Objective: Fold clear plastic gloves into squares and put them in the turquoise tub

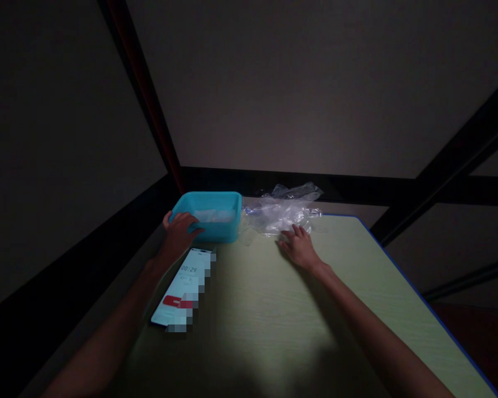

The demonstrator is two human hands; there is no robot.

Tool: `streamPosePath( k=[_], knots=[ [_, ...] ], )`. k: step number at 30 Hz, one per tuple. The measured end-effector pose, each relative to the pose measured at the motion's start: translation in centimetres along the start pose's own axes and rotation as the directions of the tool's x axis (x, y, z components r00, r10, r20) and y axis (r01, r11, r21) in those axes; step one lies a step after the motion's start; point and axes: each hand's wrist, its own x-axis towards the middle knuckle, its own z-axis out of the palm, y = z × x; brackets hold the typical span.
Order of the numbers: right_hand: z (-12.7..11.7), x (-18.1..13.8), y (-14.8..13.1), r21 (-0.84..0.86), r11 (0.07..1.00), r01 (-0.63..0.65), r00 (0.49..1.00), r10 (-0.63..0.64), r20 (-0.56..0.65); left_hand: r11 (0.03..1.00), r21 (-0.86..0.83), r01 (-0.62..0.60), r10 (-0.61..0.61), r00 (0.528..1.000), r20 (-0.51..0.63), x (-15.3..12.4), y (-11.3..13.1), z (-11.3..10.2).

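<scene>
My left hand [179,232] is at the front left corner of a turquoise plastic basket [237,224], its fingers bent over the rim and the thumb toward the front wall. Something whitish and translucent [211,215] lies inside the basket; I cannot make out what it is. My right hand [301,250] rests low over the table with its fingers apart, at the near edge of a crumpled heap of clear plastic bags [288,207]. Nothing shows in its grasp.
Just in front of the basket, a phone [185,284] lies with its screen lit, partly blurred out. The pale wooden table [257,309] has a blue edge on the right. Behind it stands a dark wall [282,110] with black beams.
</scene>
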Motion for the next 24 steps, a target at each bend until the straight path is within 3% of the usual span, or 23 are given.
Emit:
streamPosePath(
  k=[8,12,15,16,17,18,24],
  knots=[
    [-0.6,0.5,-0.2,0.006,1.000,-0.007,0.993,0.008,-0.118,0.988,-0.154,0.030,-0.037,0.998,-0.044,0.1,0.6,-0.7],
    [-2.1,-1.3,-0.7,0.026,0.993,0.116,0.977,-0.110,-0.184,0.932,-0.353,0.088,-0.118,0.991,-0.066,-1.6,4.2,-1.2],
    [-2.6,-3.9,-1.1,0.030,0.969,0.247,0.951,-0.236,-0.199,0.810,-0.564,0.160,-0.150,0.987,0.065,-4.2,8.3,-0.1],
    [-2.5,-4.9,-1.2,0.031,0.958,0.285,0.942,-0.274,-0.195,0.719,-0.656,0.231,-0.165,0.973,0.161,-5.1,9.6,0.7],
    [-2.4,-5.8,-1.3,0.031,0.947,0.319,0.933,-0.308,-0.188,0.367,-0.809,0.460,-0.217,0.888,0.406,-5.9,10.8,1.5],
    [-2.2,-6.7,-1.3,0.027,0.929,0.368,0.915,-0.357,-0.188,0.244,-0.811,0.532,-0.209,0.845,0.492,-6.7,11.8,2.4],
    [-1.3,-10.0,-1.8,-0.040,0.748,0.663,0.729,-0.656,-0.193,-0.154,-0.723,0.674,-0.167,0.703,0.691,-7.8,14.2,6.4]
  ],
)
